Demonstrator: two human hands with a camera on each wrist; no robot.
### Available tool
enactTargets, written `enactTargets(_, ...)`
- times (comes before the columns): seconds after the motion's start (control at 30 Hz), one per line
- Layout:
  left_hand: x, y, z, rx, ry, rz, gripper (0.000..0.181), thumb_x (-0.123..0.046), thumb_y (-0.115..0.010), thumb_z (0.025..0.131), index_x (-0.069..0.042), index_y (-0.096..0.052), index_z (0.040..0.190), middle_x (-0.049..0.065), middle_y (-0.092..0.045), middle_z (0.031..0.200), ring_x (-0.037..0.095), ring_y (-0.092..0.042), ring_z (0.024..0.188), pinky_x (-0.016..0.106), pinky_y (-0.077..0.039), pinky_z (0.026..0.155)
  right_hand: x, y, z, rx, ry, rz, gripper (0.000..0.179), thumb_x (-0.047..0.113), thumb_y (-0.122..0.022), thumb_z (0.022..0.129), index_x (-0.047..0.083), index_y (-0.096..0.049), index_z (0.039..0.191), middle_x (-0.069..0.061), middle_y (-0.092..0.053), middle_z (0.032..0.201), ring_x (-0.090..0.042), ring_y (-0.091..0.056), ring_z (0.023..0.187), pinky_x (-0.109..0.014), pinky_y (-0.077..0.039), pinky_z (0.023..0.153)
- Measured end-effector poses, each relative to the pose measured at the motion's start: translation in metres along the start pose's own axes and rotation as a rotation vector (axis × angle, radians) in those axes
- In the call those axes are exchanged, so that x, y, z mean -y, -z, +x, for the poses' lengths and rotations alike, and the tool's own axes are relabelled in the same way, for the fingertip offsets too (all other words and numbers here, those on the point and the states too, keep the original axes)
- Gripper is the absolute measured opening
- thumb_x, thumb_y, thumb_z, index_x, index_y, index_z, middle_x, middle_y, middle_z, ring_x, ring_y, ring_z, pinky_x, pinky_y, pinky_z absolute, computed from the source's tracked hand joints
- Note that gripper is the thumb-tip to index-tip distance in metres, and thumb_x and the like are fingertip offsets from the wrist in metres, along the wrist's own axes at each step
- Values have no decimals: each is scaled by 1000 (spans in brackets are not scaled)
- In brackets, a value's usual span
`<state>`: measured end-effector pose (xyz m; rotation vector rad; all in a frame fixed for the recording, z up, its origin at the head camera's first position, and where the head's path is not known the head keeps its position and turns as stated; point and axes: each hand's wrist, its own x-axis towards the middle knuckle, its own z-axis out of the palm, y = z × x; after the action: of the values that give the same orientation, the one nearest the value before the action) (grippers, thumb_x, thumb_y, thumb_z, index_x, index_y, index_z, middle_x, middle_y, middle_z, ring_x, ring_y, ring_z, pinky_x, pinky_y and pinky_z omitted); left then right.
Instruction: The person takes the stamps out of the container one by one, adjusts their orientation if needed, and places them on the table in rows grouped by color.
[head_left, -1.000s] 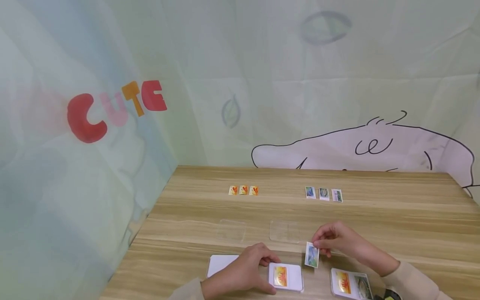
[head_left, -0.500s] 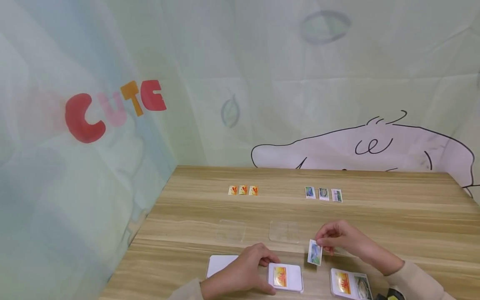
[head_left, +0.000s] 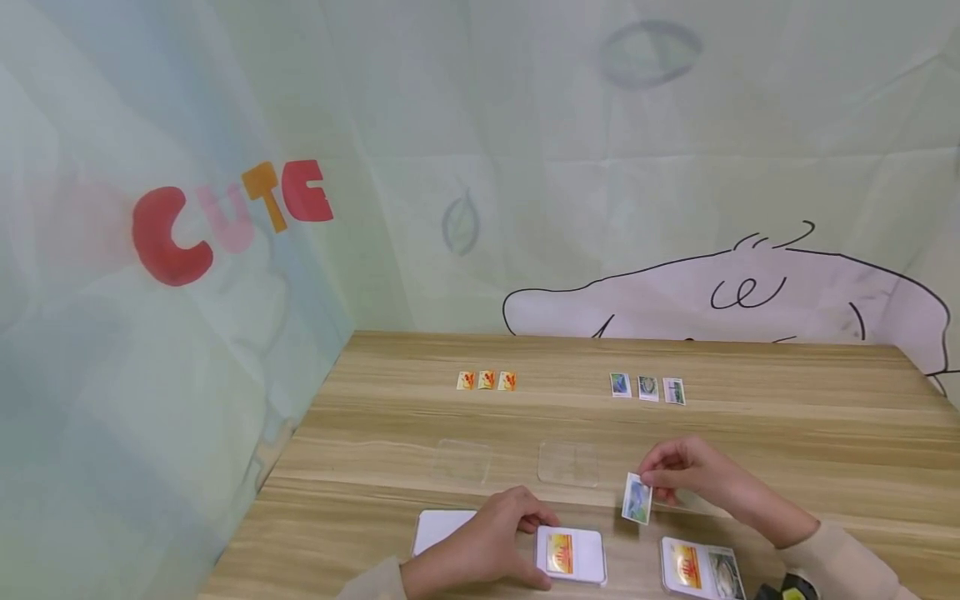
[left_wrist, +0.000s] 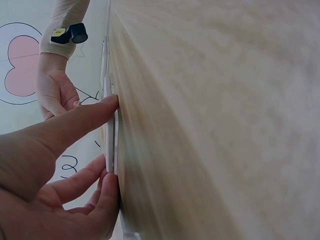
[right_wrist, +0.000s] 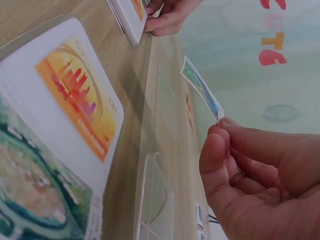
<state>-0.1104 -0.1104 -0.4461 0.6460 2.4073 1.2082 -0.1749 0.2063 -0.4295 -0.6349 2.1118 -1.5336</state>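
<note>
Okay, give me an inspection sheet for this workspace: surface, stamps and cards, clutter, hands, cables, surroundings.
Surface: wood-grain table, two clear plates lying on it.
Stamps: three orange stamps and three landscape stamps toward the far edge.
Cards: left card, partly hidden; middle card with one orange stamp; right card with another orange stamp and a green stamp.
Clutter: nothing seen.
Left hand: grips the middle card's edges.
Right hand: pinches a blue-green stamp above the table.
Cables: nothing seen.
Surroundings: printed backdrop with CUTE lettering.

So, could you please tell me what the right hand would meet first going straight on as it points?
Probably the nearer clear plastic sheet, past the stamp the right hand pinches, though the hand looks raised and may pass over.
</note>
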Motion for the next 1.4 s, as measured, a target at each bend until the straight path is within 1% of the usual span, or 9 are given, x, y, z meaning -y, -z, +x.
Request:
enactTargets(0.23, 0, 0, 1, 3, -4, 9, 51, -11, -95, 63, -12, -72, 108, -12, -53, 98, -2, -52, 90, 17, -49, 86, -3, 5, -1, 9, -1, 1, 16, 6, -65, 95, -10, -67, 97, -18, -64, 79, -11, -59, 64, -26, -53, 58)
enactTargets(0.4, -1, 0, 2, 4, -5, 9, 51, -11, -95, 63, -12, -72, 108, -12, -54, 98, -2, -52, 90, 17, -49, 86, -4, 8, -1, 22, 22, 28, 17, 4, -64, 96, -13, -65, 98, -16, -65, 81, -11, -59, 65, -25, -53, 58)
enactTargets(0.7, -3, 0, 3, -1, 1, 12, 50, -10, -96, 62, -11, -72, 107, -12, -53, 97, -2, -52, 89, 17, -49, 86, -5, 17, -3, 8, 8, 17, 19, 6, -64, 96, -13, -65, 101, -9, -66, 82, -12, -60, 67, -26, -53, 60)
enactTargets(0.9, -3, 0, 4, -1, -7, 11, 50, -10, -95, 62, -12, -72, 107, -12, -53, 96, -2, -52, 89, 16, -49, 86, -6, 21, -4, 10, 34, 24, 21, 5, -62, 97, -16, -63, 101, -10, -66, 82, -12, -61, 69, -27, -54, 61)
enactTargets(1.4, -2, 0, 1, -6, 5, -8, 50, -10, -96, 61, -12, -72, 106, -11, -53, 96, -1, -52, 89, 18, -49, 86, -7, 29, -7, -4, 8, 21, 22, 7, -62, 97, -15, -64, 102, -8, -66, 83, -11, -60, 69, -28, -54, 61)
